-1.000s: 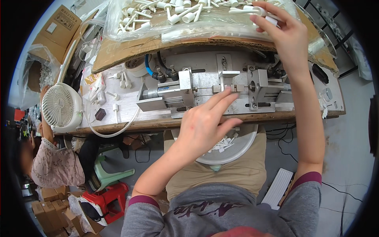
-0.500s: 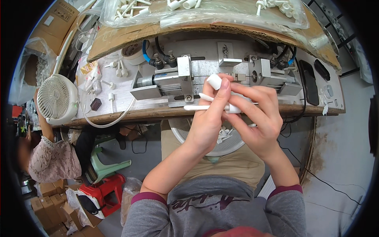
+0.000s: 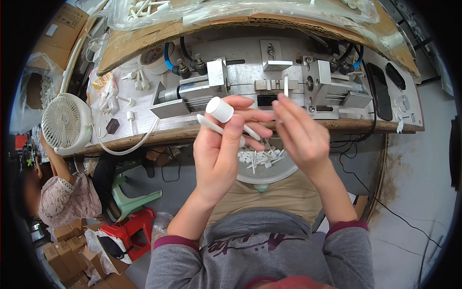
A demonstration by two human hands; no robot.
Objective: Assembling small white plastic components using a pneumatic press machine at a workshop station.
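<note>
My left hand is closed around several white plastic parts. A ribbed white cap sits between its thumb and fingers, and a slim white stick crosses the palm below it. To the right, my right hand pinches a thin white stick that points up toward the bench fixture; its lower end is hidden by the fingertips. Past the hands stands a metal fixture with a small centre block, a left clamp unit and a right clamp unit.
On my lap rests a white basket of loose white parts. A white fan stands at the bench's left end. Cardboard with bagged parts spans the back; a phone lies right. A co-worker's lace sleeve shows left.
My hands have come apart. The left moved left with the cap and sticks; the right now holds a single stick near the fixture. The view shifted slightly, showing more of the basket.
</note>
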